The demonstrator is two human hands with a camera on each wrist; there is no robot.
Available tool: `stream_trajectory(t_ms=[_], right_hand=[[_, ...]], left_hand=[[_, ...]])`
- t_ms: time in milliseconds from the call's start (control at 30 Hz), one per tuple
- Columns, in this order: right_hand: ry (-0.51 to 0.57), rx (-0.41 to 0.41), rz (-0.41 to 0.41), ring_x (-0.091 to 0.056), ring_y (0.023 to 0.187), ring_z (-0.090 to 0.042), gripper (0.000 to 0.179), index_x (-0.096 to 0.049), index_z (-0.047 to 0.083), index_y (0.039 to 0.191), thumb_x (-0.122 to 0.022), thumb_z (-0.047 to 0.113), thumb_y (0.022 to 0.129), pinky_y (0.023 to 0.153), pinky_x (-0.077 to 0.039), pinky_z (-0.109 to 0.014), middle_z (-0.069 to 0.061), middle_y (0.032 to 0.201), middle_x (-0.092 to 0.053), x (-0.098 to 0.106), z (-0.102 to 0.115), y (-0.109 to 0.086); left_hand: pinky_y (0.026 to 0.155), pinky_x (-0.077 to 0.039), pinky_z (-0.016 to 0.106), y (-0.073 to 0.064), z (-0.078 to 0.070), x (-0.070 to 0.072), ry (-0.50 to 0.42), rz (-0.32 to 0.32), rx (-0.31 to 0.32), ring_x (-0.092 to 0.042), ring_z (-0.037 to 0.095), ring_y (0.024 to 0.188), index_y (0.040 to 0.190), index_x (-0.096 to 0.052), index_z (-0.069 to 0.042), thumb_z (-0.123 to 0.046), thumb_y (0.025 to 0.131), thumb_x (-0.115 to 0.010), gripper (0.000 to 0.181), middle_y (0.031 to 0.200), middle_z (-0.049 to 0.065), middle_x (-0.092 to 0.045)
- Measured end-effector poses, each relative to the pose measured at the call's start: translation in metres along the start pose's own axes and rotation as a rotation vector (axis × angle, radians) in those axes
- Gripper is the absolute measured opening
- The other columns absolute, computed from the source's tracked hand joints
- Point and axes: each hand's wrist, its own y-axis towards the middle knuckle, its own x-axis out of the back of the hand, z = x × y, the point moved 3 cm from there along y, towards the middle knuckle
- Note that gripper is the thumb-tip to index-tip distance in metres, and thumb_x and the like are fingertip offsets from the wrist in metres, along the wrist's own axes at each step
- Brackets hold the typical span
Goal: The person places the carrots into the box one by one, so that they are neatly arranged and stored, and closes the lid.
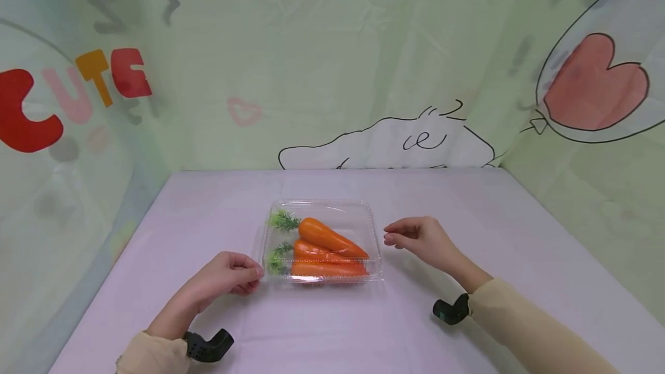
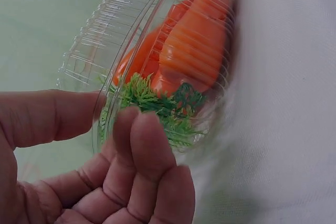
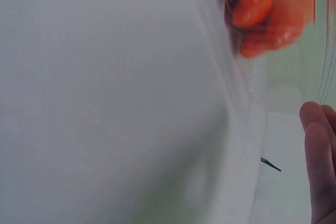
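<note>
A clear plastic clamshell box (image 1: 332,210) sits on the table, its lid down over several orange carrots (image 1: 329,238) with green leafy tops (image 2: 157,98). My left hand (image 1: 228,276) is beside the box's front left corner. In the left wrist view its thumb (image 2: 58,116) and loosely bent fingers (image 2: 152,145) are right at the rim, near the leafy end. To the right of the box, my right hand (image 1: 423,238) hovers a short way off, thumb and fingers lightly bent with a gap between them. Its fingertips (image 3: 314,113) overlap the box's edge in the right wrist view.
The table (image 1: 457,201) has a pale lilac cover. Printed cloth walls (image 1: 332,62) rise behind it and along both sides. A black camera mount (image 1: 208,346) is on the left wrist, and another wrist mount (image 1: 451,309) is on the right.
</note>
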Motion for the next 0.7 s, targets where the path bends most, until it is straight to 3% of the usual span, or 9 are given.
stream_trajectory(t_ms=[233,433,700], right_hand=[[0.167,-0.089,0.154,-0.077,0.080,-0.023,0.025,-0.072,-0.010,0.105,-0.072,0.013,0.095,0.069,-0.065,-0.032,-0.020,0.090,-0.078,-0.013,0.004,-0.029],[0.255,-0.192,0.263,-0.076,0.076,-0.018,0.032,-0.072,-0.010,0.103,-0.068,0.021,0.099,0.070,-0.065,-0.031,-0.017,0.087,-0.078,-0.029,0.006,-0.040],[0.376,-0.258,0.314,-0.074,0.074,-0.013,0.041,-0.068,-0.018,0.105,-0.062,0.022,0.103,0.070,-0.065,-0.029,-0.009,0.086,-0.078,-0.039,0.009,-0.044]], left_hand=[[0.075,-0.063,0.029,0.000,0.002,0.000,-0.112,0.142,-0.045,-0.068,0.010,0.073,0.107,-0.068,0.013,-0.014,0.101,-0.059,0.029,0.079,0.000,-0.072],[0.074,-0.063,0.027,0.003,0.006,0.000,-0.147,0.175,-0.026,-0.067,0.010,0.074,0.108,-0.068,0.012,-0.015,0.103,-0.058,0.030,0.079,-0.002,-0.071],[0.074,-0.062,0.027,0.004,0.008,-0.001,-0.209,0.218,-0.023,-0.067,0.010,0.075,0.106,-0.069,0.009,-0.014,0.102,-0.059,0.026,0.081,-0.003,-0.072]])
